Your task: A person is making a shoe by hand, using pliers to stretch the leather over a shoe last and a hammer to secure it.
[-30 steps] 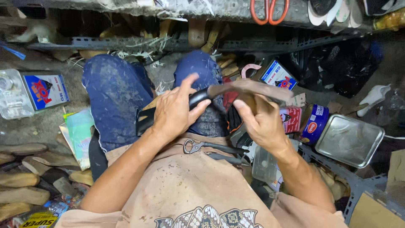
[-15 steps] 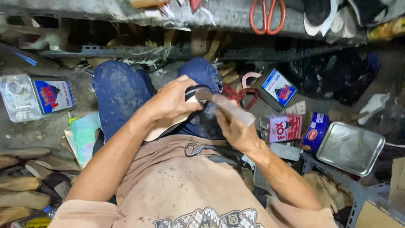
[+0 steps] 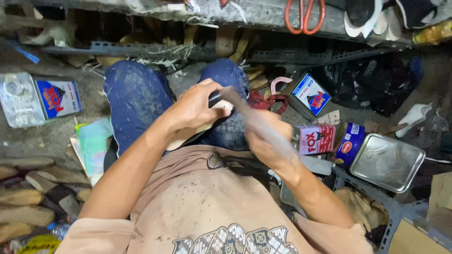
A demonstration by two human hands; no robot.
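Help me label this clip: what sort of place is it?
Probably a small shoe-repair workshop: flat tan shoe sole in the left hand, square metal glue tins on the floor, orange-handled scissors hanging above, wooden sole blanks stacked beside.

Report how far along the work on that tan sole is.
Done: nothing finished shows. In hand: the left hand grips the tan sole on the lap, and the right hand works a motion-blurred tool against its upper end. Left: the blur hides the worked end, so the remainder cannot be judged.
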